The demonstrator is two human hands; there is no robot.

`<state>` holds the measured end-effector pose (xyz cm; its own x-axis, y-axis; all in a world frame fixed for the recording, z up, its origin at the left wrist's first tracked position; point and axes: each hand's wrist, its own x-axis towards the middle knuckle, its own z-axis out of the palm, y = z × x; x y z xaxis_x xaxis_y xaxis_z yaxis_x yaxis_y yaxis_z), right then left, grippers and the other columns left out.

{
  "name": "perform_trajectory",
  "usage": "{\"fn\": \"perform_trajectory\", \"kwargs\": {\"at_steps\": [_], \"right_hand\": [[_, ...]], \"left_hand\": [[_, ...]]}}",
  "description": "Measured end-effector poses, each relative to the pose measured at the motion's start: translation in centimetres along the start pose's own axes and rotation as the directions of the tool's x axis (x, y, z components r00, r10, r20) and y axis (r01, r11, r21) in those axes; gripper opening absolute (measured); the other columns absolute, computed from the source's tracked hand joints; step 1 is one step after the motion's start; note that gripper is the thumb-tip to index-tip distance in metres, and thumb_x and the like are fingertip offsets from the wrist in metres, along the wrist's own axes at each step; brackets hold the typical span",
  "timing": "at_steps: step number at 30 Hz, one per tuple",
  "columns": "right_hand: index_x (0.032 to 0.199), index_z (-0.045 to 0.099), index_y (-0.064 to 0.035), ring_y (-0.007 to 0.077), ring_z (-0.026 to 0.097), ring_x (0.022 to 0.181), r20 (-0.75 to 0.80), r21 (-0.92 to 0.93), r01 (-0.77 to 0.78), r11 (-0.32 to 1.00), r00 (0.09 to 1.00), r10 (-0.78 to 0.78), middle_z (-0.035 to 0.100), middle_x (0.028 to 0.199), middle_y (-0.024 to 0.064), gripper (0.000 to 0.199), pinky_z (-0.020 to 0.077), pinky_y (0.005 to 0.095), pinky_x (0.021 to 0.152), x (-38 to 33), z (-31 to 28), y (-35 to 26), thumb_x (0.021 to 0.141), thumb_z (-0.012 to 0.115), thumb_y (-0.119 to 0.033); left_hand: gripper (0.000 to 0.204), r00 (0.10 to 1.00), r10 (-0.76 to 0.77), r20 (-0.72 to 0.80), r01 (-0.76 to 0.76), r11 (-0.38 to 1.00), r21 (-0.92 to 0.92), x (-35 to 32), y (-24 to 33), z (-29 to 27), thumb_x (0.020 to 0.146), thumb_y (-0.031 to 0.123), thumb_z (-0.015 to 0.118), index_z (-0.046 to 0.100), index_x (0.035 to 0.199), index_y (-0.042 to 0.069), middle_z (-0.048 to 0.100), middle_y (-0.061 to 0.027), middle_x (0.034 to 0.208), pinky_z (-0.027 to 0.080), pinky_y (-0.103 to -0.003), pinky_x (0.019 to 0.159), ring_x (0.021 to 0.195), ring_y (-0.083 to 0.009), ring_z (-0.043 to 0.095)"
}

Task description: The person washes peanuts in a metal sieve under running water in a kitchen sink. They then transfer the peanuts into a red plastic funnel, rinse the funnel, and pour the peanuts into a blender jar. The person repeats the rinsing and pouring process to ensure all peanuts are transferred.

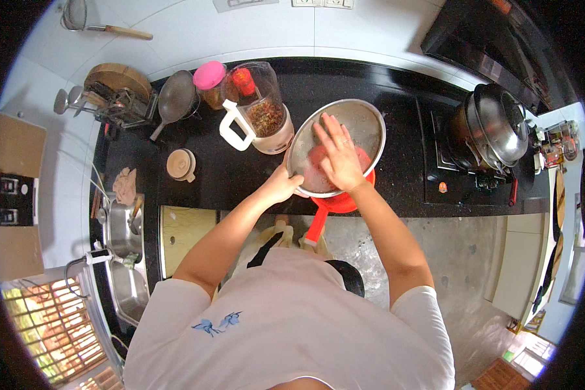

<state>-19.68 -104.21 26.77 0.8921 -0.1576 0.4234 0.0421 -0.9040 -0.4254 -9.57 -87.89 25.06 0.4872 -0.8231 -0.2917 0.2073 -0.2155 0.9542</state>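
Countertop (403, 146) in glossy black, pale tiled wall (370, 32) behind, steel sinks (129, 289) off to the left.
From my remote seat, the left hand (281, 185) is gripping a round metal-rimmed dish (365, 133), thumb over the edge, tilted above a red handled vessel (344, 204) at the counter's front. Right hand (339, 155) is open, fingers spread across the dish; I can't tell if the pinkish patch there is see-through or reflection. Just beside, a clear blender jug (270, 81) holds brown chopped bits (266, 118), next to a pink-lidded jar (209, 79). Dark metal cookware (484, 127) sits on the stove (458, 192), right.
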Motion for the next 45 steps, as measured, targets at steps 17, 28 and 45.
{"fn": "perform_trajectory", "kwargs": {"at_steps": [17,28,45], "right_hand": [[0.14,0.032,-0.0001,0.0355,0.024,0.138,0.025,0.121,-0.115,0.986,0.993,0.113,0.028,0.147,0.0194,0.063,0.0158,0.0477,0.113,-5.6,3.5,0.4,0.083,0.052,-0.018],[0.137,0.037,-0.0012,0.0428,0.03,0.132,-0.129,0.158,-0.186,0.97,0.97,0.207,0.027,0.145,0.0241,0.056,0.0231,0.049,0.11,-4.8,4.4,0.0,0.084,0.048,-0.015],[0.14,0.035,-0.0056,0.0393,0.022,0.137,-0.009,-0.051,-0.115,0.992,0.993,0.115,0.025,0.147,0.0203,0.063,0.0189,0.0501,0.111,-4.5,4.2,0.6,0.081,0.051,-0.019]], "left_hand": [[0.079,0.947,0.316,0.055,-0.305,0.837,0.454,1.1,0.9,0.0,0.079,-0.001,0.051,0.009,0.145,0.009,0.035,-0.0267,0.138,0.03,-0.04,0.107,0.13,-0.035,0.038],[0.082,0.897,0.443,-0.016,-0.358,0.745,0.563,1.1,0.7,1.4,0.081,0.003,0.051,0.002,0.146,0.013,0.041,-0.0275,0.134,0.036,-0.041,0.102,0.124,-0.04,0.043],[0.081,0.934,0.356,-0.015,-0.306,0.823,0.479,0.5,-0.4,1.8,0.081,0.002,0.051,0.005,0.146,0.01,0.036,-0.0253,0.139,0.036,-0.04,0.101,0.126,-0.0388,0.042]]}}
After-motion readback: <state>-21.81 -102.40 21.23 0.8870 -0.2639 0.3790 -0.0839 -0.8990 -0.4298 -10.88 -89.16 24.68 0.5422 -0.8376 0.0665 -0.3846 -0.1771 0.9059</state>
